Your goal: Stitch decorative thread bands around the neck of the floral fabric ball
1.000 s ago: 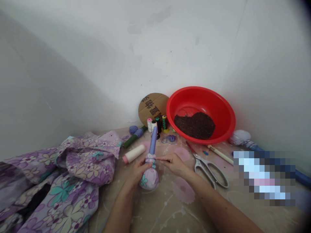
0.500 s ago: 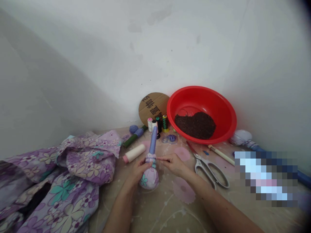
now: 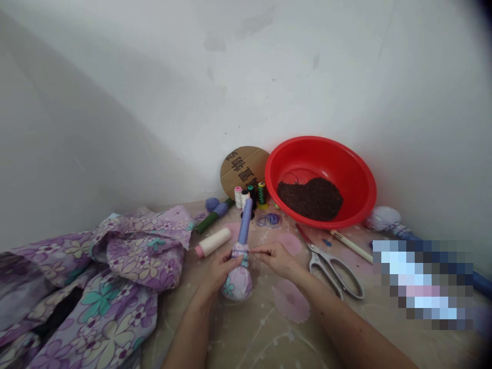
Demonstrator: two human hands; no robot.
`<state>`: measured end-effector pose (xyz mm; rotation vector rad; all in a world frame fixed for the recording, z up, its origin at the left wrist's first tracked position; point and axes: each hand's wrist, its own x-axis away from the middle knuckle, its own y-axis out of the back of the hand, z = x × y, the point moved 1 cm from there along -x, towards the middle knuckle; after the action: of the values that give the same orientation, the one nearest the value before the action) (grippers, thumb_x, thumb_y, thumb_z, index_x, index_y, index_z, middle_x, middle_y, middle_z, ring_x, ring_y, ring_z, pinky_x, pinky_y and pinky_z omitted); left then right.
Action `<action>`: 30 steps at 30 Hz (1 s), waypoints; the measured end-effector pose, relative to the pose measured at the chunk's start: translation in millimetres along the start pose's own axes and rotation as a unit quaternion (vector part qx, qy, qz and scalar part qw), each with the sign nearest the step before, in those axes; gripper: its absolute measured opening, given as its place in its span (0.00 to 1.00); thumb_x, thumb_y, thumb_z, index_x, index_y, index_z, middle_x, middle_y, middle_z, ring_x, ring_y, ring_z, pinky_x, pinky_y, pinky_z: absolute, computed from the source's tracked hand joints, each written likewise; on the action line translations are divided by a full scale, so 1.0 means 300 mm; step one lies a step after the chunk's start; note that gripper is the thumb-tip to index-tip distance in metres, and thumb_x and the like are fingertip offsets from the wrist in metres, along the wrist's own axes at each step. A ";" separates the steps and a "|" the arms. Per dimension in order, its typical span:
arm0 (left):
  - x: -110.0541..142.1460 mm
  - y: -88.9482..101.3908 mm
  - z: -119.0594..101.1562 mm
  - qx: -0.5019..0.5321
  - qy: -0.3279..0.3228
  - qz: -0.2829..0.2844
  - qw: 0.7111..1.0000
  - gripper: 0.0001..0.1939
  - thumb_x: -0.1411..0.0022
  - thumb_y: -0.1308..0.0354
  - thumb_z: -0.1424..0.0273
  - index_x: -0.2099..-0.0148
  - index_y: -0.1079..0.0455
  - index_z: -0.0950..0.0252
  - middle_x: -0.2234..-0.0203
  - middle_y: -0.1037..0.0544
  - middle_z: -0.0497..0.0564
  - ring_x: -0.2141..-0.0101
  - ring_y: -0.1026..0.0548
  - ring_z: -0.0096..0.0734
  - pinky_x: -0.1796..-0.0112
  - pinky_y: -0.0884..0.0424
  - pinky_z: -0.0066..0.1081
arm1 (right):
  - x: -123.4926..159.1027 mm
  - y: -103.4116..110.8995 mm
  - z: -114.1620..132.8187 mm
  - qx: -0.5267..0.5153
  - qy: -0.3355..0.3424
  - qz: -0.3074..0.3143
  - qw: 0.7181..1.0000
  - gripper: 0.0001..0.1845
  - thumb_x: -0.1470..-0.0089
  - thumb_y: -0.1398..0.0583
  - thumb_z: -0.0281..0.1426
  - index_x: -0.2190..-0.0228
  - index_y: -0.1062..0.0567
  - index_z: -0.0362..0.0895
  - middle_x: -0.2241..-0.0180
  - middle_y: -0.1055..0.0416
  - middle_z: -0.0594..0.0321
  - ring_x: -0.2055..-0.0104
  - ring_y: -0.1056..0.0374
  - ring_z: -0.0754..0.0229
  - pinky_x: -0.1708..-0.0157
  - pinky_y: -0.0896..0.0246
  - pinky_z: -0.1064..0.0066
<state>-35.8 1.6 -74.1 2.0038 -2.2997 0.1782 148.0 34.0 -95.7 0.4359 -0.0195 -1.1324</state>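
Observation:
A mallet-like stick has a purple wrapped handle (image 3: pixel 245 225) and a round head (image 3: pixel 237 285) covered in floral cloth. Its cloth is gathered and bound at the neck, and the handle points away from me. My left hand (image 3: pixel 223 269) is closed around the neck from the left, thumb over the binding. On the other side, my right hand (image 3: pixel 277 257) has its thumb and index finger pinched together, tips at the bound neck. Whatever those fingertips hold, perhaps thread, is too small to make out.
Floral fabric (image 3: pixel 142 261) lies heaped at left. A white thread cone (image 3: pixel 215 243) rests beside the stick, with several spools (image 3: pixel 250 196) behind. Scissors (image 3: pixel 334 271) lie right of my hand. A red basin (image 3: pixel 355 179) with dark grains leans near a cardboard disc (image 3: pixel 240 166).
Both hands keep nearly the same hold at the neck. The handle's far end leans slightly more to the right. The whole view has shifted a little.

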 end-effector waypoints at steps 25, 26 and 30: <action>0.025 0.005 -0.033 -0.064 0.016 0.016 0.998 0.16 0.54 0.36 0.64 0.67 0.23 0.73 0.73 0.23 0.54 0.71 0.31 0.31 0.69 0.39 0.28 | 0.010 -0.009 0.026 0.020 0.015 -0.044 0.999 0.09 0.51 0.44 0.28 0.74 0.23 0.41 0.77 0.27 0.64 0.74 0.35 0.63 0.73 0.42 0.74; 0.024 0.008 -0.030 -0.065 0.015 0.016 0.998 0.15 0.53 0.36 0.64 0.67 0.23 0.73 0.73 0.23 0.54 0.72 0.32 0.31 0.69 0.39 0.28 | 0.011 -0.011 0.027 0.021 0.014 -0.045 0.999 0.09 0.51 0.44 0.28 0.75 0.23 0.41 0.77 0.27 0.64 0.74 0.35 0.64 0.73 0.43 0.74; 0.025 0.010 -0.030 -0.052 0.017 0.019 0.998 0.15 0.54 0.35 0.63 0.67 0.23 0.71 0.74 0.23 0.53 0.73 0.32 0.28 0.71 0.39 0.27 | 0.013 -0.017 0.025 0.028 0.012 -0.057 0.998 0.08 0.51 0.44 0.28 0.77 0.25 0.41 0.79 0.30 0.66 0.76 0.37 0.65 0.74 0.45 0.75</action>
<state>-39.9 -4.0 -64.1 1.8942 -2.2769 0.0916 143.4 26.4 -91.5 0.5062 -0.0059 -1.2412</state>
